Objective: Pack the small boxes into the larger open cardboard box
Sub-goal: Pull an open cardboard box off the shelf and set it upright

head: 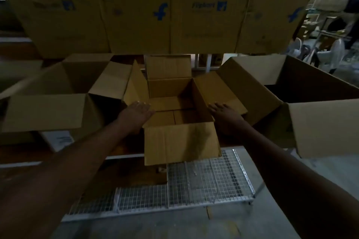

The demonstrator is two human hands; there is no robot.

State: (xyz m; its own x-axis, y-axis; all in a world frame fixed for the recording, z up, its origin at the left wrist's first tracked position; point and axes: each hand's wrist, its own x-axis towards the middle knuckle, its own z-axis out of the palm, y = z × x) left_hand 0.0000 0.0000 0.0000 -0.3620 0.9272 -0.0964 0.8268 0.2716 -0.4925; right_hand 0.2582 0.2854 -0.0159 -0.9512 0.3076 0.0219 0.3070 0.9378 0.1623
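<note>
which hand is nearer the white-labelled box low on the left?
Left. The left hand rests at the open box's left flap, up and right of the white-labelled box; the right hand is across the open box.

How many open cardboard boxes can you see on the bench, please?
3: the middle box between both hands, the left box beside it, the right box at the other side. Others may be hidden.

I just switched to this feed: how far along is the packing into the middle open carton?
Done: the middle open carton stands with all flaps folded out; its floor looks bare, nothing packed. In hand: the left hand rests flat at its left flap, the right hand on its right flap, neither holding anything. Left: all the packing; no small boxes are clearly visible in this dim view.
</note>
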